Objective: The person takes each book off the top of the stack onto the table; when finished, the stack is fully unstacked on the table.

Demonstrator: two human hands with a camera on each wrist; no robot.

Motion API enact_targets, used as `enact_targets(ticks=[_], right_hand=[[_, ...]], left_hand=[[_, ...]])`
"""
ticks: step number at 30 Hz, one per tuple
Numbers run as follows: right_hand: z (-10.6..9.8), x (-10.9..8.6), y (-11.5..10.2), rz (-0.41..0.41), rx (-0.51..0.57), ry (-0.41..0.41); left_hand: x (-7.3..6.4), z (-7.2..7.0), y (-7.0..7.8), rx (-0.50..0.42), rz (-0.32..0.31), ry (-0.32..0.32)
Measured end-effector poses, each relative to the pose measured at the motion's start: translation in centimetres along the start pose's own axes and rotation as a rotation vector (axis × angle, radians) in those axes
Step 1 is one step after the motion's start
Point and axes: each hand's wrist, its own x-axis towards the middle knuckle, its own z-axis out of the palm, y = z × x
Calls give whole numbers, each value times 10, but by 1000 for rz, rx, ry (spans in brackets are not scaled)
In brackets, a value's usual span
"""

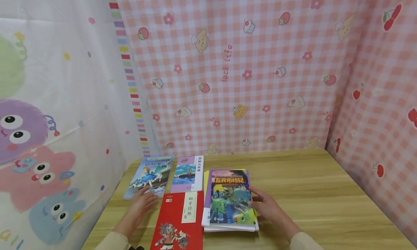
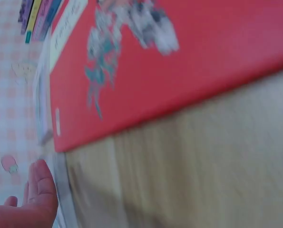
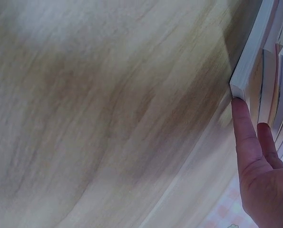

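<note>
My right hand [image 1: 268,205] touches the right side of a stack of books, its fingers extended along the page edges. On top of that stack lies a dinosaur-cover book [image 1: 229,201]. Up close in the right wrist view, a fingertip of the right hand [image 3: 262,175] meets the corner of the lowest book [image 3: 253,71]. My left hand [image 1: 138,208] is held with fingers loosely extended, overlapping the lower edge of a blue book with a girl on its cover [image 1: 151,174]. Just right of it lies a red book [image 1: 182,217]; nothing is gripped by the left hand.
A purple and white book with a sea picture [image 1: 188,174] lies behind the red one, beside the blue book. All rest on a wood-grain table [image 1: 299,177]. Pink checked cloth [image 1: 241,94] hangs behind it, and a white cartoon-printed cloth [image 1: 88,116] hangs at the left.
</note>
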Motion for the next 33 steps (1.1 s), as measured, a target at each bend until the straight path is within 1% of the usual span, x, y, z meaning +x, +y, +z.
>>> enact_targets(ticks=[4,7,9,13,16,18,21,25,27,29,31,33], right_hand=[[0,0,1,5,-12,2],[0,0,-1,7,-24,1],[0,0,-2,8,-29,0],[0,0,-2,2,-53,0],[0,-1,-1,-13,-73,5],[0,-3,-1,-24,-83,9],[0,-5,0,-68,-87,6],[3,-7,-2,-173,-155,-24],[4,-7,-3,-213,-191,-31],[5,-7,-3,-217,-193,-31],[5,-7,-2,-203,-168,-19],[4,-7,-1,-186,-147,-3]], left_hand=[[0,20,6,48,9,-20],[-1,38,12,64,14,-39],[0,51,13,73,11,-65],[-1,75,11,67,4,-120],[-3,92,7,76,-5,-176],[-6,102,4,93,-15,-210],[-8,117,2,133,-48,-242],[-10,130,-1,153,-97,-266],[-9,135,-3,155,-103,-288],[-8,140,-5,163,-113,-305],[-8,144,-7,178,-122,-316],[-8,148,-9,195,-136,-314]])
